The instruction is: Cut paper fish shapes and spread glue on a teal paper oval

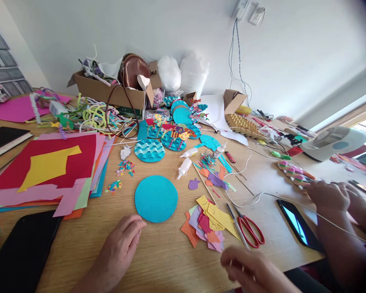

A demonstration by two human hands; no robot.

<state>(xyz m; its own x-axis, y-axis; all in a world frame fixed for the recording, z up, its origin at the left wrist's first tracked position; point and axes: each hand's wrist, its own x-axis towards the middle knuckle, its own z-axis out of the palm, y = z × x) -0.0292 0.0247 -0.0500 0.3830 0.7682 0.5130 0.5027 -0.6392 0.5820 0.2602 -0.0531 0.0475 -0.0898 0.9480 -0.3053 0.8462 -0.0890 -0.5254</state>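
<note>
A round turquoise paper disc (pixel 156 199) lies flat on the wooden table in front of me. My left hand (pixel 118 246) rests by its lower left edge, fingers together and bent, with nothing visible in them; whether the fingertips touch the disc I cannot tell. At the bottom right, my right hand (pixel 250 268) is slightly blurred and held above the table edge, fingers loosely bent and apart, holding nothing I can see. Nearest to it are red-handled scissors (pixel 252 230), a silver pen-like tool (pixel 237 226) and a pile of coloured paper scraps (pixel 205 228).
Beyond the disc are a wavy-decorated disc (pixel 149 150), glue bottles (pixel 184 167) and paper bits (pixel 126 167). Coloured sheets (pixel 82 162) are stacked left. A black phone (pixel 26 244) and another phone (pixel 299 224) flank me. Another person's hands (pixel 329 197) are near an egg carton (pixel 293 173).
</note>
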